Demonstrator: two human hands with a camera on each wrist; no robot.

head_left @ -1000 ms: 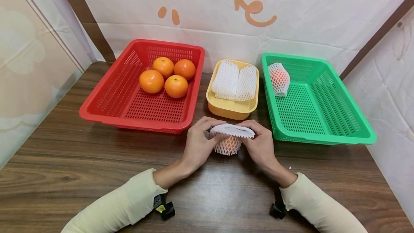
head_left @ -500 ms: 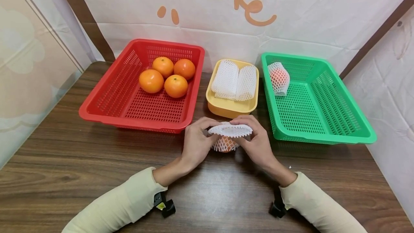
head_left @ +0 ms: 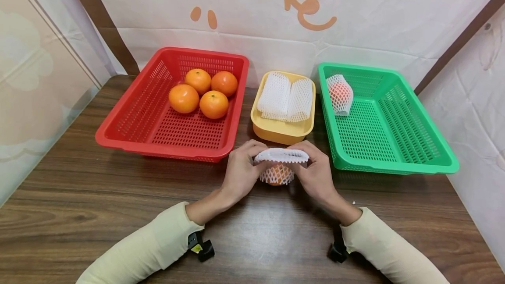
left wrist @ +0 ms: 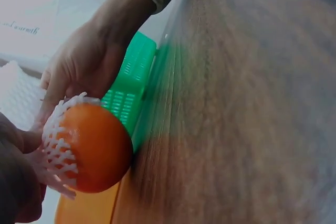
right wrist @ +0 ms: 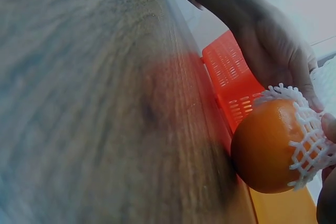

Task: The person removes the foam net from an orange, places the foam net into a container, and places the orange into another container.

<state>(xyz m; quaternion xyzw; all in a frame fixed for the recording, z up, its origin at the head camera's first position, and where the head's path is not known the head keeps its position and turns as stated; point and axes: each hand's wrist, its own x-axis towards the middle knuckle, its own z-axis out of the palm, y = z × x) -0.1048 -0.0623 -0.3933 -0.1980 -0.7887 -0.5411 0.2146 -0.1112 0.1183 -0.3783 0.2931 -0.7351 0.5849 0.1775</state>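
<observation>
In the head view my left hand (head_left: 243, 168) and right hand (head_left: 316, 171) pinch opposite sides of a white foam net sleeve (head_left: 282, 156), thumbs toward me. The sleeve's upper mouth is folded into a scalloped rim, and its lower part is stretched over an orange (head_left: 277, 173). Both wrist views show the orange's bare underside, with the net covering only its upper part: the orange (left wrist: 102, 148) sits just above the wood in the left wrist view, and the sleeve's ragged edge (right wrist: 307, 145) circles it in the right one. Some fingers are hidden behind the sleeve.
A red basket (head_left: 165, 147) with several oranges (head_left: 214, 104) stands on the left. Behind my hands, a yellow tub (head_left: 282, 133) holds flat foam net sleeves (head_left: 275, 95). On the right, a green basket (head_left: 394, 168) holds one netted fruit (head_left: 339, 94). A fabric backdrop hangs behind.
The sleeve's lower edge has ridden up slightly on the orange, baring its bottom in the head view. Both hands shifted a little, keeping hold of the sleeve.
</observation>
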